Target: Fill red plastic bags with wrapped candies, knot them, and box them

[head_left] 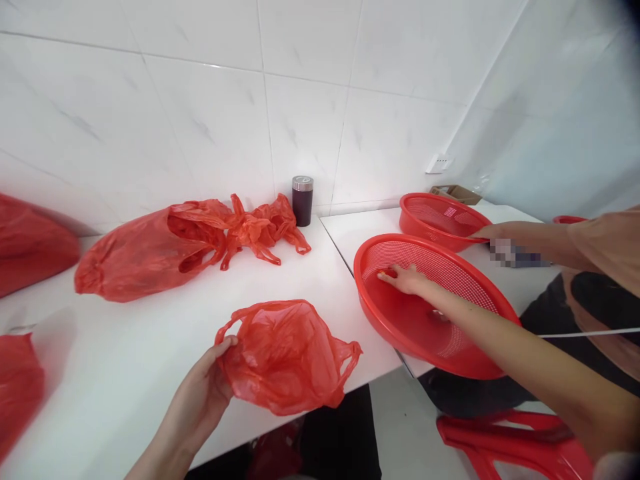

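Left hand [213,381] pinched left side of open, thin red plastic bag [285,353], near centre. Bag likely light, limp, easily torn; loop handles [356,351] surest hold. Right hand [407,279] reached inside large round red plastic mesh basket [480,290]; couldn't tell whether fingers gripped.

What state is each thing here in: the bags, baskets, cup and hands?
Held bag: open-mouthed
Left hand: gripping that bag's edge
Front basket: uncovered
Right hand: inside front basket, grip unclear
Rear basket: uncovered, co-worker's hand at rim
Dark cup: upright
Bags by wall: crumpled, lying down
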`<action>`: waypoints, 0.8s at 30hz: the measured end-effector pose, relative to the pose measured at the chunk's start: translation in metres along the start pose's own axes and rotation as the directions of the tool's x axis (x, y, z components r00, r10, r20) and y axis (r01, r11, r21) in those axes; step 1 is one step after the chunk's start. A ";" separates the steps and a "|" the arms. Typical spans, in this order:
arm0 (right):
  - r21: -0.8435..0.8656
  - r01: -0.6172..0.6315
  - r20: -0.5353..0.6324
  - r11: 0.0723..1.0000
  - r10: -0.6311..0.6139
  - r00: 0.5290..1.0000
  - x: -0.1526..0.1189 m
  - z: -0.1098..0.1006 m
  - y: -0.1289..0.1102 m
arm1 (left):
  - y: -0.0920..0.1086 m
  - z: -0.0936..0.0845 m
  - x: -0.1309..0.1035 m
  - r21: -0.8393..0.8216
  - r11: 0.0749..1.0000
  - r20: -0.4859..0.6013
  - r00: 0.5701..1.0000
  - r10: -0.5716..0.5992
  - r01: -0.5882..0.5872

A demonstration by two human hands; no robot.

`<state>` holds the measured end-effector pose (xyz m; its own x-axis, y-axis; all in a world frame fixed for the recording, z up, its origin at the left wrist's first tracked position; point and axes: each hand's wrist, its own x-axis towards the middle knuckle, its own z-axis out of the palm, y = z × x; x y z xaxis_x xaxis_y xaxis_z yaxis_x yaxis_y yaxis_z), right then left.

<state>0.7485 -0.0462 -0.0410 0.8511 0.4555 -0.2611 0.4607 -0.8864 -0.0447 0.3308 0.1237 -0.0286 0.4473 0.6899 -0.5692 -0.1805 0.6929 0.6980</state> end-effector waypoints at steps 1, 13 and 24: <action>0.000 0.017 -0.029 1.000 -0.017 0.999 0.001 0.006 -0.007 | -0.001 0.001 0.000 0.001 1.000 0.003 1.000 -0.005 0.005; 0.282 0.291 -0.133 0.914 -0.263 0.956 0.006 -0.030 -0.022 | 0.000 -0.007 -0.011 0.060 0.993 0.181 0.980 0.085 -0.097; 0.679 0.671 -0.325 0.299 -0.697 0.639 -0.173 -0.050 -0.151 | -0.010 -0.011 -0.010 0.164 0.967 0.290 0.947 0.141 -0.194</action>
<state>0.5441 0.0131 0.0593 0.3051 0.9355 0.1780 0.5380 -0.0151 -0.8428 0.3188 0.1123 -0.0344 0.6520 0.6898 -0.3147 -0.1173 0.5019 0.8570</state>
